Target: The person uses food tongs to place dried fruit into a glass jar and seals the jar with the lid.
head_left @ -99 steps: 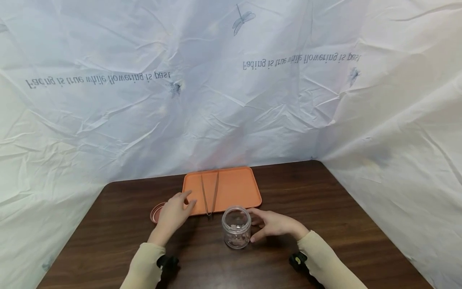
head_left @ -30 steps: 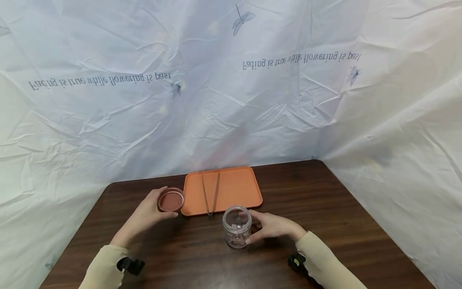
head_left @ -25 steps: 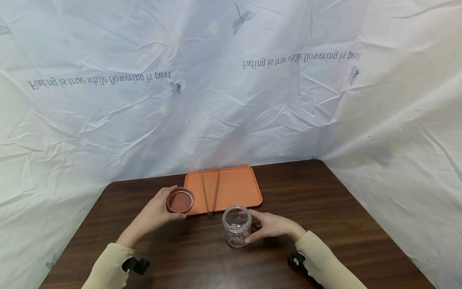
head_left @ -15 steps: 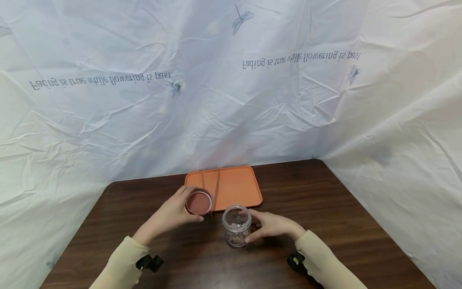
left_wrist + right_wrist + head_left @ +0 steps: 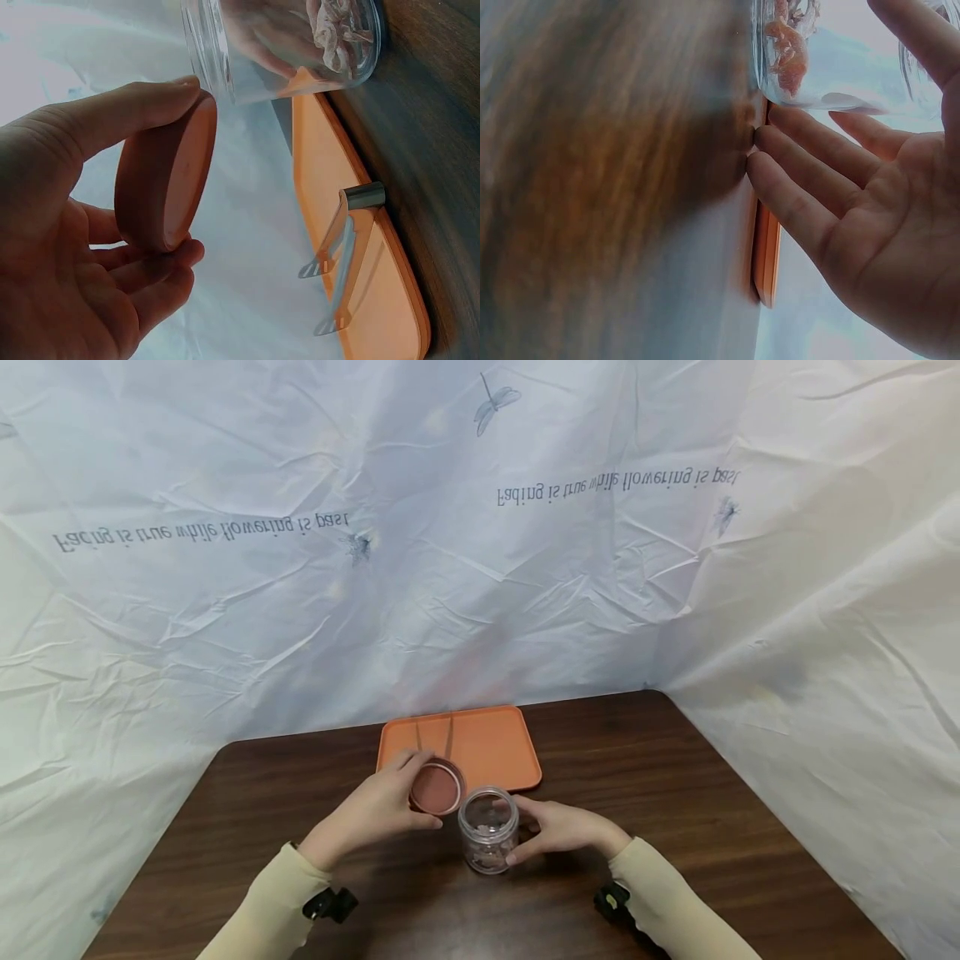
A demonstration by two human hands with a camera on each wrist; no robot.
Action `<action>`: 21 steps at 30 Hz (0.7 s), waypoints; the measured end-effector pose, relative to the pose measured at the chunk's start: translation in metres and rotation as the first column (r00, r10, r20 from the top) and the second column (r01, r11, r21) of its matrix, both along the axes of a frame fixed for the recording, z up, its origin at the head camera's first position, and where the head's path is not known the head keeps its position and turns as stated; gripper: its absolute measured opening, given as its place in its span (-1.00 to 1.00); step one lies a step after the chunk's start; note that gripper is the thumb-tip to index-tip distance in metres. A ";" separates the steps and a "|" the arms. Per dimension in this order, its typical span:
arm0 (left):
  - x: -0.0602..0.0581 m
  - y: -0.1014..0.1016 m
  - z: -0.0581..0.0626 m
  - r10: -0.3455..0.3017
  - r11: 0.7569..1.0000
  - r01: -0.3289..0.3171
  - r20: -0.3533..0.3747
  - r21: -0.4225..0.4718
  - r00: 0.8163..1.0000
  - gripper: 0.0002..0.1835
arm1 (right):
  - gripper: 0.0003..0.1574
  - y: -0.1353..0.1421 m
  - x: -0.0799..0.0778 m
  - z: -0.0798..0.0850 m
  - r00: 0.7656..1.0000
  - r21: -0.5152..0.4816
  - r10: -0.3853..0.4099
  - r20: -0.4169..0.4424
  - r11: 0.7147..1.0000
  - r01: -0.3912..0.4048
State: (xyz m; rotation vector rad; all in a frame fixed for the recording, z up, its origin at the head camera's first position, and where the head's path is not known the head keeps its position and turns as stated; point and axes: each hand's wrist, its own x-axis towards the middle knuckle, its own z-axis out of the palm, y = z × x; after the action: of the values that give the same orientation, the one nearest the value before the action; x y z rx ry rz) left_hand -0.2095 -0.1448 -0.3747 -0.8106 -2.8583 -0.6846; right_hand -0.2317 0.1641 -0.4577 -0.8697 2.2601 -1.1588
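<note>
My left hand (image 5: 378, 806) pinches the rim of a reddish-brown round lid (image 5: 437, 787), thumb on one side and fingertips on the other. Its inner side faces up in the head view, just left of the clear jar (image 5: 486, 852). Upright on the table, the jar has an uncovered mouth. Small pale and orange pieces (image 5: 337, 36) lie at its bottom; their kind is unclear. My right hand (image 5: 566, 827) holds the jar from the right, thumb in front and fingers behind. In the left wrist view, the lid (image 5: 166, 180) is tilted and apart from the jar.
An orange tray (image 5: 498, 747) lies at the back of the dark wooden table (image 5: 645, 760). Metal tongs (image 5: 351, 247) rest on it, their bend over the near edge. Behind and at the sides hangs a white printed cloth (image 5: 420, 527).
My left hand has taken up the lid from the table's left and carried it rightward, close to the jar. My right hand has closed in on the jar, which stays in place.
</note>
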 end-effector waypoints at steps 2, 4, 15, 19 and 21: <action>0.001 0.001 0.000 0.008 1.000 -0.008 -0.007 -0.020 1.000 -0.01 | 0.14 0.000 0.000 0.000 1.000 -0.003 0.003 0.003 1.000 -0.003; 0.001 0.001 0.000 0.013 0.999 -0.013 -0.013 -0.038 1.000 0.00 | 0.14 0.000 0.000 0.000 1.000 -0.009 0.007 0.008 1.000 -0.006; 0.005 0.006 0.008 0.014 0.993 -0.022 -0.065 -0.114 0.998 -0.01 | 0.14 -0.001 -0.001 0.000 1.000 -0.007 0.008 0.023 1.000 -0.007; 0.005 0.008 0.009 0.003 0.989 -0.015 -0.075 -0.150 0.997 0.00 | 0.14 0.000 0.000 0.001 1.000 0.002 0.001 0.015 1.000 -0.001; 0.005 0.009 0.010 -0.008 0.987 -0.006 -0.082 -0.163 0.997 0.01 | 0.15 0.000 0.000 0.001 1.000 0.002 -0.002 0.012 1.000 0.002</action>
State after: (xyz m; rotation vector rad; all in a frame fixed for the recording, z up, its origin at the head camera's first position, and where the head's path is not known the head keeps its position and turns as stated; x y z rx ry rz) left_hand -0.2045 -0.1361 -0.3652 -0.8402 -2.8668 -0.4098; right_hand -0.2318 0.1641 -0.4572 -0.8579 2.2528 -1.1598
